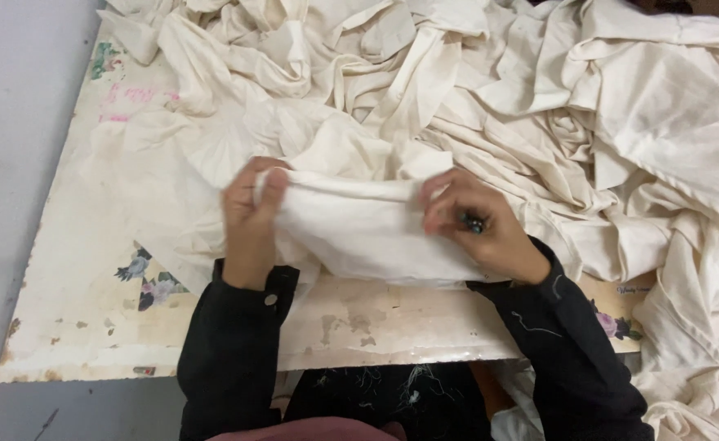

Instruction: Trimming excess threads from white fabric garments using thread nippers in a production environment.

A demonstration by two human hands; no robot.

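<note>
Cream cotton piece (359, 229), one item, stretched between my two hands just above the near edge of the table (90, 327); its long axis runs left to right across my view, folded top edge taut, body sagging toward me. Left hand (249, 216): fingers closed over the left end of that edge, cloth bunched in the fist. Right hand (478, 224): fingers pinched on the right end, and a small dark object (474, 222) sits among them, too small for me to identify. Both hands are on the piece, so neither is nearer. Black sleeves (237, 335) cover both my wrists. Beyond the held piece: a large heap of like cream cloth (539, 106), crumpled, filling the far and right side of the table. Tabletop worn, pale, with faded flower prints (147, 282) at the left.
</note>
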